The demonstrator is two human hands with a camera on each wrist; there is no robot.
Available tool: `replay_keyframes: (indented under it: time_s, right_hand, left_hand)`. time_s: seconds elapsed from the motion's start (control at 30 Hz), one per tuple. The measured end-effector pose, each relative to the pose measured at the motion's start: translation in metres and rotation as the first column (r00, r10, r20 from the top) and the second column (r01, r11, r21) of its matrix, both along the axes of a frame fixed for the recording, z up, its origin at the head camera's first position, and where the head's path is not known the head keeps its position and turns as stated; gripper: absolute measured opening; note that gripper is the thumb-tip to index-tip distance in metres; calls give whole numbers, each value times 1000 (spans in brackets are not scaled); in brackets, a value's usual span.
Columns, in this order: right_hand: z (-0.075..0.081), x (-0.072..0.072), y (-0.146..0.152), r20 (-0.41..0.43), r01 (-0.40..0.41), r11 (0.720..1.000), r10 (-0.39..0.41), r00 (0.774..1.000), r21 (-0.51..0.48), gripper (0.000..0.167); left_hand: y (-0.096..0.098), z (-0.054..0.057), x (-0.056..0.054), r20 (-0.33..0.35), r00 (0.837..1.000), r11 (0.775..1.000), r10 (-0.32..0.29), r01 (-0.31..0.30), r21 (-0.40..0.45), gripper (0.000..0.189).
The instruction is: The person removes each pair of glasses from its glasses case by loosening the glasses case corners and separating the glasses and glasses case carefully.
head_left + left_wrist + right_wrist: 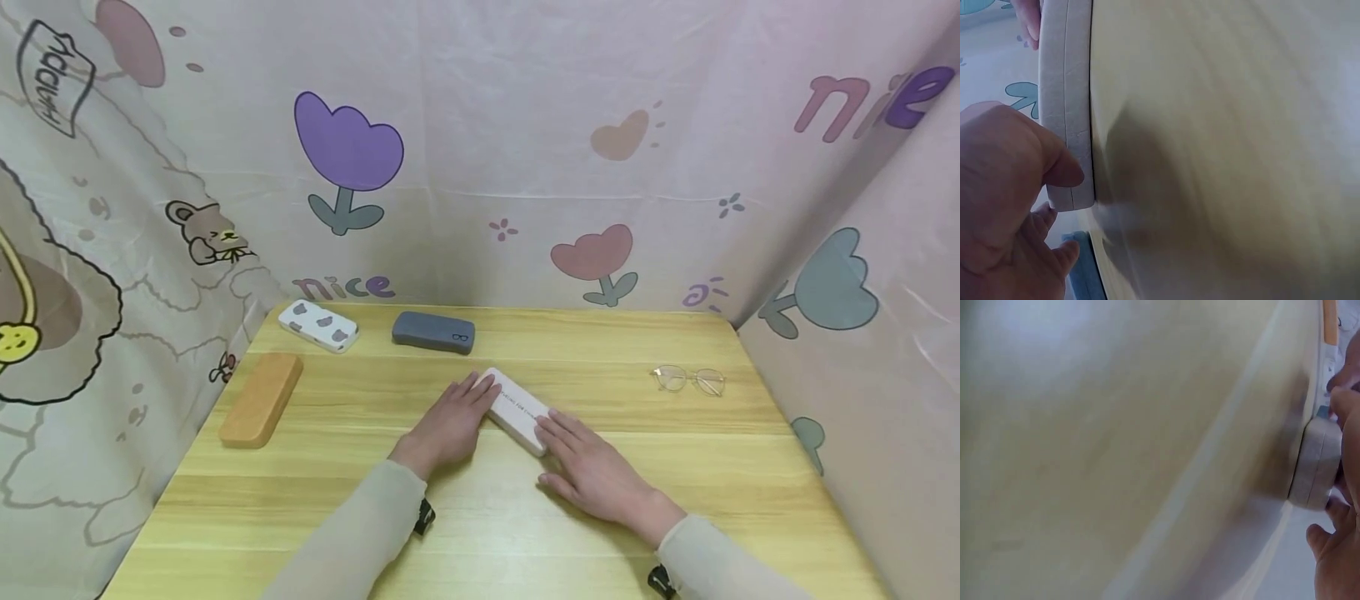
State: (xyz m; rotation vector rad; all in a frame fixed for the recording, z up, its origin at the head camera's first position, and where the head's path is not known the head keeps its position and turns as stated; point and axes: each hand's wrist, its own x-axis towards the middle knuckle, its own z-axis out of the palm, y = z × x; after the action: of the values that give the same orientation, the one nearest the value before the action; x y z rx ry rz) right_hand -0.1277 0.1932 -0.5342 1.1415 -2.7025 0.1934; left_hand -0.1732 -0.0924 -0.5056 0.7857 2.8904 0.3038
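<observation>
A white glasses case [517, 410] with small dark lettering lies closed and slanted on the wooden table. My left hand [450, 421] holds its far left end, the fingers over the top. In the left wrist view the thumb [1066, 167] presses against the case's seamed side [1066, 81]. At the near right end, my right hand [596, 475] rests straight fingers on the case, with its thumb apart from it in the head view. The right wrist view catches the case's rounded end [1317, 464] at its edge, beside the right fingers [1319, 540].
Behind stand a grey-blue glasses case [433, 332] and a white case with grey bear patterns [318, 326]. An orange-tan case [262, 400] lies at the left edge. Thin-framed glasses [688, 380] rest on the right. Printed cloth [480, 150] encloses the table's back and sides.
</observation>
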Motion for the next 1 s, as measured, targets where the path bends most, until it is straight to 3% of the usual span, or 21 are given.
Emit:
replay_keyframes:
  time_s: [0.37, 0.67, 1.0]
  right_hand:
    - [4, -5, -2, 108, 45, 994, -34, 994, -96, 66]
    - [5, -6, -12, 173, 87, 991, -69, 983, -99, 68]
    - [4, -1, -30, 165, 111, 988, -92, 982, -110, 70]
  left_hand:
    - [-13, -3, 26, -26, 1000, 1000, -11, 11, -2, 61]
    - [-19, -7, 42, -61, 998, 999, -12, 14, 39, 64]
    - [-24, -6, 62, -38, 998, 992, 59, -54, 113, 58]
